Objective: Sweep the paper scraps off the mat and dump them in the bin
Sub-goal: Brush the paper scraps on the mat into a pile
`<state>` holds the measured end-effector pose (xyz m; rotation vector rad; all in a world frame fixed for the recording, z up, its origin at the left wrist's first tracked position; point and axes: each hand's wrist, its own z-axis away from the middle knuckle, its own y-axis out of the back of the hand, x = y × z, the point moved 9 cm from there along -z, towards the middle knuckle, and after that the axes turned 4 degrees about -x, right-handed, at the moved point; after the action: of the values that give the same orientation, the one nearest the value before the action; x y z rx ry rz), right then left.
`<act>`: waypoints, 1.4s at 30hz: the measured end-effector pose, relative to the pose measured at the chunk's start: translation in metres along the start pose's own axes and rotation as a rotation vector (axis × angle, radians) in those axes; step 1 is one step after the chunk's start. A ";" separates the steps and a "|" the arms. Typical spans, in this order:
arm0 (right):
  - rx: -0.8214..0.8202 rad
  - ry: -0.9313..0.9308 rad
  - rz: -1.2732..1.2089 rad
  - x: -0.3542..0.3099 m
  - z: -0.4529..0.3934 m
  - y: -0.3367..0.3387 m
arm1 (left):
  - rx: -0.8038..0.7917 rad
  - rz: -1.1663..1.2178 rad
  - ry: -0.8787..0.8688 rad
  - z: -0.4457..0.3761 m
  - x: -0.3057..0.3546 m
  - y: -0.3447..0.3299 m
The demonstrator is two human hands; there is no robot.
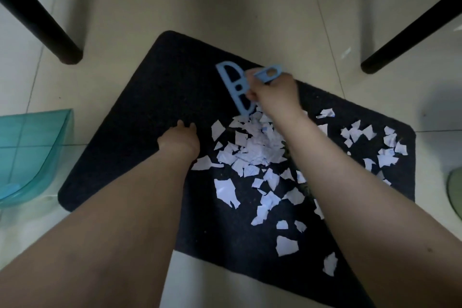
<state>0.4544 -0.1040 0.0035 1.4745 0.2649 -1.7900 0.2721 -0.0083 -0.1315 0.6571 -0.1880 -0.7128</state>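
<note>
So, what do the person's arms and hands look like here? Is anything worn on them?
Both forearms are bare as far as the picture shows: no sleeves, gloves, watch or bracelet are visible. The left hand and the right hand show no rings that I can make out, though the fingers are partly hidden.

Matt dark cloth mat [155, 97], white paper scraps [257, 147], translucent plastic dustpan [32, 152], glossy floor tiles [225, 2]
</note>
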 end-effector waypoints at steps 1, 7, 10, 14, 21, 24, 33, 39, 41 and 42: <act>-0.022 0.003 -0.048 0.001 0.003 -0.017 | -0.011 -0.012 -0.006 0.000 0.000 0.000; -0.073 -0.022 0.130 0.042 0.032 -0.066 | -0.030 -0.028 -0.014 0.002 0.000 0.002; 0.008 0.035 0.355 0.037 0.031 -0.033 | -0.046 -0.059 -0.008 -0.001 0.002 0.004; 0.147 0.044 0.331 0.012 0.026 0.011 | -0.088 -0.107 0.001 -0.008 0.003 0.009; -0.025 -0.033 0.048 0.028 0.037 -0.070 | -0.065 -0.110 -0.023 -0.005 0.000 0.010; 0.060 -0.054 0.153 0.052 0.045 -0.056 | -0.019 -0.075 -0.044 -0.001 0.001 0.010; 0.244 0.072 -0.026 0.026 0.097 -0.038 | 0.113 0.065 -0.063 0.007 -0.016 0.001; 0.203 -0.121 -0.086 0.067 0.124 -0.094 | 0.049 0.085 0.012 0.018 -0.029 -0.018; 0.235 -0.102 0.011 0.075 0.125 -0.084 | 0.027 0.071 0.017 0.019 -0.029 -0.021; 0.258 -0.081 0.077 0.076 0.125 -0.074 | 0.011 0.062 0.017 0.019 -0.028 -0.022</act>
<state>0.3114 -0.1628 -0.0503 1.5607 -0.0664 -1.8692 0.2324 -0.0118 -0.1284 0.6648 -0.1960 -0.6465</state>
